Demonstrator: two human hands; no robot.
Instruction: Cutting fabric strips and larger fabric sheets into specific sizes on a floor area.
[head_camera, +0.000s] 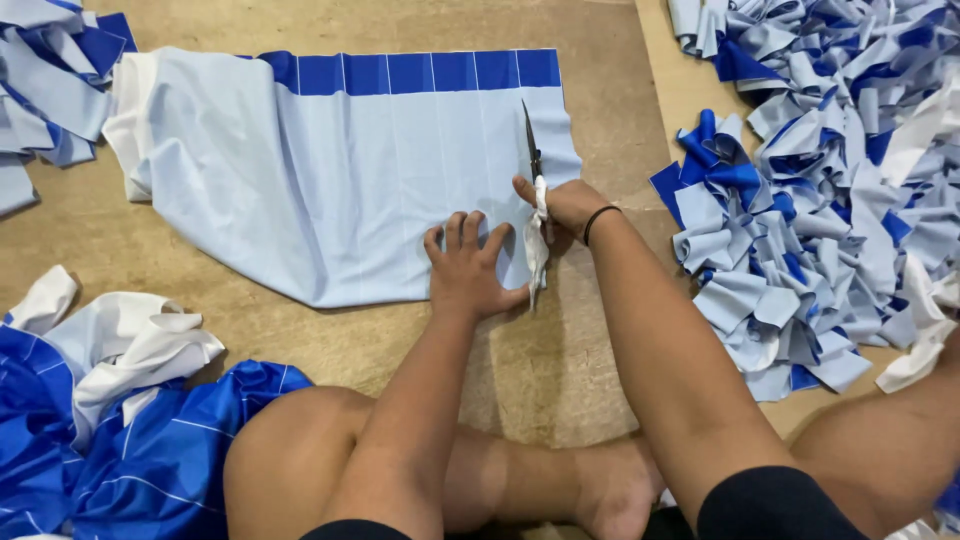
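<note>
A light blue cloth (340, 180) with a dark blue band along its far edge lies spread flat on the brown floor (600, 100), near the middle of the floor's far side. The left hand (465, 268) rests palm down on the cloth's near right corner, its fingers (455, 232) spread and pressing the fabric flat. Just to the right of it, the right hand (565, 205) is closed around the handles of a pair of scissors (530, 140) (the handles are wrapped in white cloth strips that hang down past the hand), and a thin black band circles that wrist. The scissor blades point away from the person, into the cloth close to its right edge; whether they are parted cannot be told. So the cloth lies under the left fingers and ahead of the right ones. A big heap of cut strips (830, 180) in light blue, dark blue and white fills the floor's right side, well apart from the cloth. A smaller pile (50, 70) sits at the far left corner, and bunched dark blue and white fabric (120, 400) lies at the near left, beside the person's bent knee.
</note>
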